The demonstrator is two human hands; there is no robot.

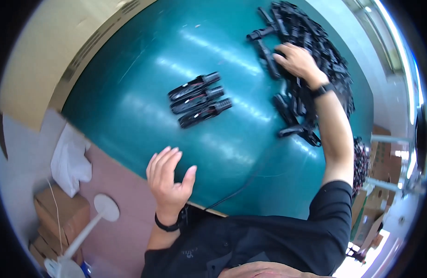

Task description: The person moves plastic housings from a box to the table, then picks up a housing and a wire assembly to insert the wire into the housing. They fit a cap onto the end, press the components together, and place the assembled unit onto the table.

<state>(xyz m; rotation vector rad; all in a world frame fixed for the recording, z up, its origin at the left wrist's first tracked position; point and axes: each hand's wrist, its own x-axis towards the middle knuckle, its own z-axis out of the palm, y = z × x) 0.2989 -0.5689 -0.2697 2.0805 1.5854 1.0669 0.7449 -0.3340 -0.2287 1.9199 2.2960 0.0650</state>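
At the upper right, a large heap of black plastic handle-shaped parts [331, 60] lies on the green tabletop. My right hand [294, 61] reaches onto the heap's left side, with fingers and thumb curled about a black part there; the hand covers much of it. My left hand [168, 178] hovers over the table's near edge, its fingers stretched and thumb apart, holding nothing. Beyond it, three similar black parts lie side by side: a far one [191, 88], a middle one [193, 101] and a near one [202, 114]. Their ribbed round ends point right.
The green table [130, 116] has a cable [241, 189] running to its near edge. A white stand [102, 211], a white bag [70, 157] and cardboard boxes [63, 208] are on the left. More boxes [377, 204] and a dark speckled pile [360, 162] are at the right.
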